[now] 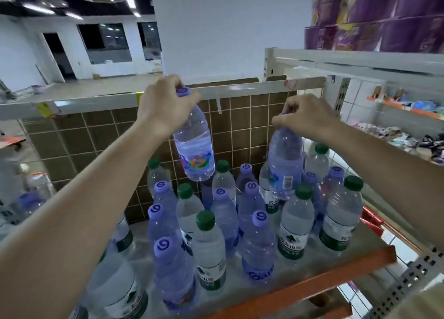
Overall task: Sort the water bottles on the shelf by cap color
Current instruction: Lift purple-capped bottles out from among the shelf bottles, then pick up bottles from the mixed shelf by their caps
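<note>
A: State the condition of each grip.

B: The left hand (165,104) has its grip curled round the neck and purple cap of a purple-tinted bottle (194,148), held in the air above the shelf (288,278), base tilted toward the right. The right hand (305,119) pinches the cap end of a second purple bottle (286,167), also lifted, hanging roughly upright.

A: Location of the remaining stock?

B: Standing on the shelf below both hands. Purple-capped bottles (259,244) and green-capped bottles (207,249) are intermixed, touching or just beside one another. Green caps appear at the centre, the right side and the back row; purple caps cluster left of centre and in the middle.

A: Surroundings?

B: A brown tiled panel (101,140) stands behind the shelf. Purple packages (374,18) sit on the upper rack at right.
</note>
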Tool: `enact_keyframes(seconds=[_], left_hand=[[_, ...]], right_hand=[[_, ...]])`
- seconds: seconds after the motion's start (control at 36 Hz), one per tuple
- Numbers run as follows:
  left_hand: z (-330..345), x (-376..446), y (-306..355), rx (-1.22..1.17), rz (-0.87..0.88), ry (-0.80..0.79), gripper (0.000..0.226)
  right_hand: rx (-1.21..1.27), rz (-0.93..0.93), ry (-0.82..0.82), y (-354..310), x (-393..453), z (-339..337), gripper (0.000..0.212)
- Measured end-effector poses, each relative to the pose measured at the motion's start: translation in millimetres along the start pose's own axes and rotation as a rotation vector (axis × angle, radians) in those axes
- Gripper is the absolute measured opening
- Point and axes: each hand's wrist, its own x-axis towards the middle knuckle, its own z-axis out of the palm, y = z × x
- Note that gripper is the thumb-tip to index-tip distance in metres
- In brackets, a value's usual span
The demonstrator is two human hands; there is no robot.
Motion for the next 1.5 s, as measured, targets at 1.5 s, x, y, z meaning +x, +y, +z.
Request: enact_keyframes(seconds=[1.5], left_hand=[[90, -14, -50, 0.295, -0.08, -0.651, 0.037]], right_hand=[[-0.141, 0.194, -0.358, 52, -15, 44, 0.024]])
